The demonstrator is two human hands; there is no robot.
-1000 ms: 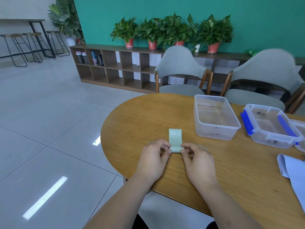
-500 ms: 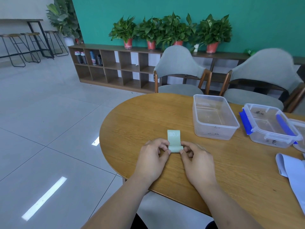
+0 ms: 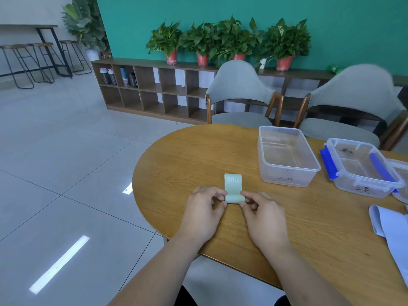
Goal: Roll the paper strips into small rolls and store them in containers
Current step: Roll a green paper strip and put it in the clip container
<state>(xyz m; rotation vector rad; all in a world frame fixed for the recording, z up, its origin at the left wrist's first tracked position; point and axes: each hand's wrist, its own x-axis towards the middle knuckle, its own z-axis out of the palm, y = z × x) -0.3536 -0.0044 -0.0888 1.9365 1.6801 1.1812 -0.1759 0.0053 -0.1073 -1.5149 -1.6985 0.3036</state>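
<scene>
Both bare forearms reach in from the bottom edge and meet over the near part of the rounded brown wooden surface [image 3: 187, 155]. The left hand [image 3: 203, 208] lies knuckles up, fingers curled, thumb and forefinger pinching the left end of the rolled part of the pale green paper strip [image 3: 233, 184]; the right hand [image 3: 262, 214] mirrors it, fingers curled, thumb and forefinger pinching the right end of the same roll. The roll lies crosswise between the 2 hands, down on the surface; the unrolled part of the strip lies flat, pointing away from the person, with "30 LB" printed in white near its far end.

Beyond the hands and to the right stands a clear rectangular plastic container [image 3: 287, 180], open at the top; just right of it, apart from it, sits a clear plastic container with blue side clips [image 3: 362, 184]; a third clear container [image 3: 400, 173] is cut off by the right edge. A pale lilac strip [image 3: 388, 224] lies along the right side of the surface, well apart from the hands.

2 grey padded chairs with wooden frames [image 3: 238, 85] stand at the far side of the surface; behind them a low dark wooden cubby shelf [image 3: 154, 89] runs along a teal wall [image 3: 331, 18], with a row of leafy potted plants [image 3: 167, 40] on top and several bottles [image 3: 119, 76] in its left cubbies. The floor of glossy grey tiles [image 3: 66, 151] shows bright reflections; 3 black-legged bar stools [image 3: 26, 62] stand at the far left.
</scene>
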